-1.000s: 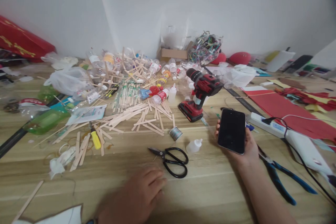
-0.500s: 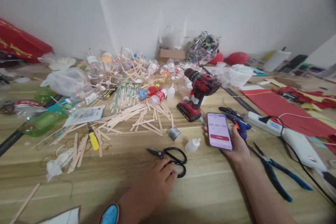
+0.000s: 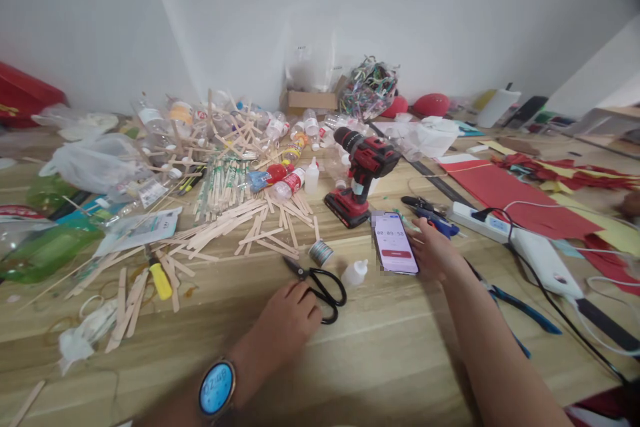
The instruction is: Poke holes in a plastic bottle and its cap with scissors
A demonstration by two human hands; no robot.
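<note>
Black-handled scissors (image 3: 327, 297) lie on the wooden table with their blades pointing away to the left. My left hand (image 3: 287, 320), a watch on its wrist, is over the near handle loop with its fingers curled on it. A phone (image 3: 397, 245) showing a timer lies face up on the table. Beside its right edge is my right hand (image 3: 433, 250), with fingers stretched forward and apart; some fingertips are hard to make out. A small white squeeze bottle (image 3: 355, 272) and a thread spool (image 3: 321, 252) stand between the scissors and the phone.
A red cordless drill (image 3: 363, 173) stands behind the phone. Pliers (image 3: 525, 310), a blue glue gun (image 3: 440, 223) and a power strip (image 3: 480, 221) with cables lie right. Wooden sticks (image 3: 220, 230), plastic bottles (image 3: 290, 183) and a yellow screwdriver (image 3: 160, 279) spread left.
The phone was held in my right hand and now rests on the table, with the hand at its right side. The scissors have turned slightly under my left hand. The view has shifted right.
</note>
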